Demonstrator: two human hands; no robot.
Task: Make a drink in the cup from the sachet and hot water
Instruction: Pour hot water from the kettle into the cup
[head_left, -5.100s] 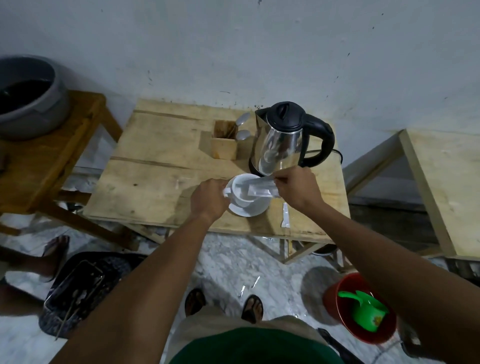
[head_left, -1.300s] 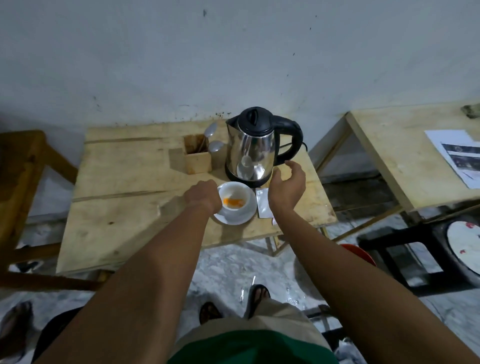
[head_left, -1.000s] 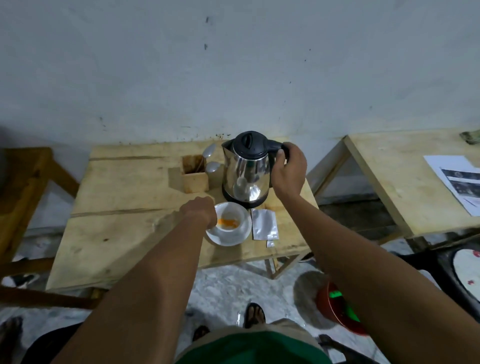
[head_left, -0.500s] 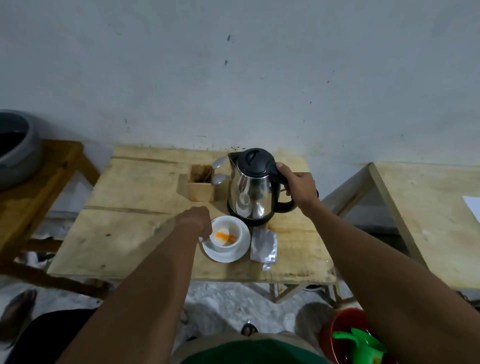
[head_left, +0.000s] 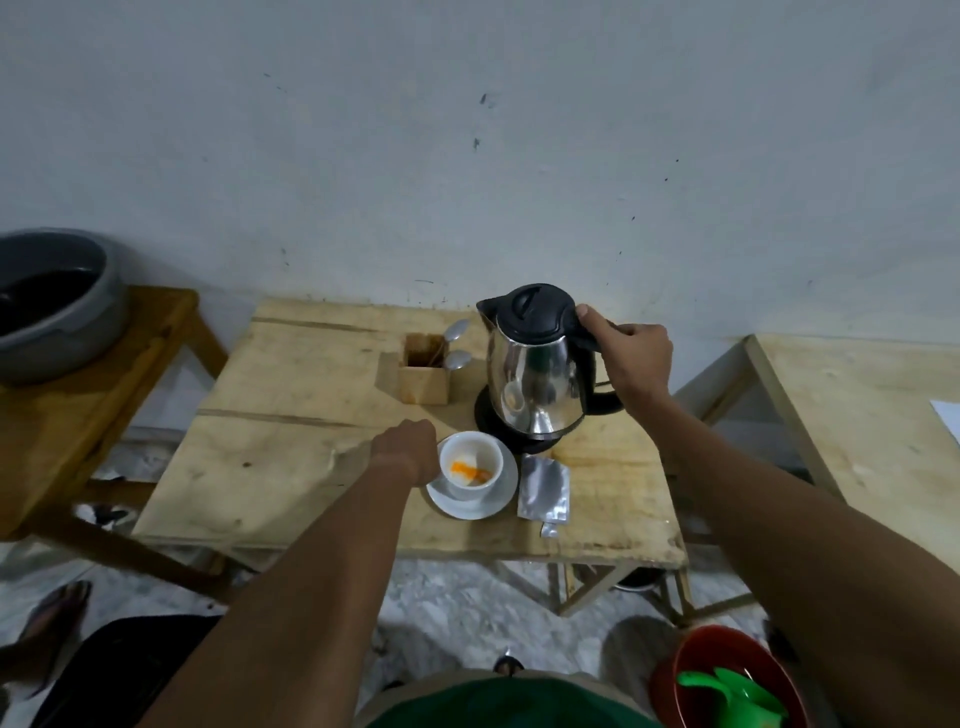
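Note:
A white cup (head_left: 471, 463) with orange powder in its bottom stands on a white saucer (head_left: 500, 501) near the front of the wooden table (head_left: 291, 467). My left hand (head_left: 406, 451) grips the cup from its left side. The silver sachet (head_left: 543, 487) lies flat on the table just right of the saucer. Behind the cup, a steel kettle (head_left: 535, 374) with a black lid is lifted slightly off its black base (head_left: 519, 439). My right hand (head_left: 629, 358) is closed around the kettle's handle.
A wooden holder (head_left: 424, 373) with two spoons (head_left: 457, 345) stands left of the kettle. A grey pot (head_left: 52, 306) sits on a stool at the left. Another wooden table (head_left: 852, 426) is at the right. A red bucket (head_left: 727, 675) with a green scoop stands on the floor.
My right hand left the sachet on the table, reached to the kettle's handle, gripped it and raised the kettle slightly off its base. My left hand stayed on the cup.

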